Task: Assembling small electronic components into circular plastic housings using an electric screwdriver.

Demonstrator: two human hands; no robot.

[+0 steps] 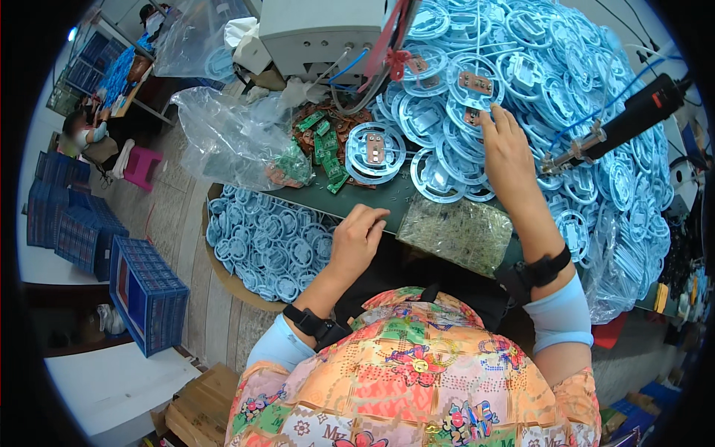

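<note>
My right hand (511, 160) reaches over the heap of pale blue plastic ring parts (536, 74) with its fingers stretched out. Its fingertips are at a small brown circuit board (471, 116) lying on one of the rings; whether they grip it I cannot tell. At the table's near edge, my left hand (356, 242) is loosely bent, thumb and forefinger apart, with nothing visible in it. Between and beyond the hands lies a single blue ring part (375, 153) with a brown board in its middle. Loose green circuit boards (326, 145) and brown ones are piled left of it.
A black screwdriver-like tool (640, 112) with a metal tip slants in from the right. A grey box-shaped machine (320, 37) stands at the back. A plastic-wrapped block (456, 235) sits at the table's edge. Small blue parts fill a round container (272, 246) below left. A clear bag (231, 141) lies above it.
</note>
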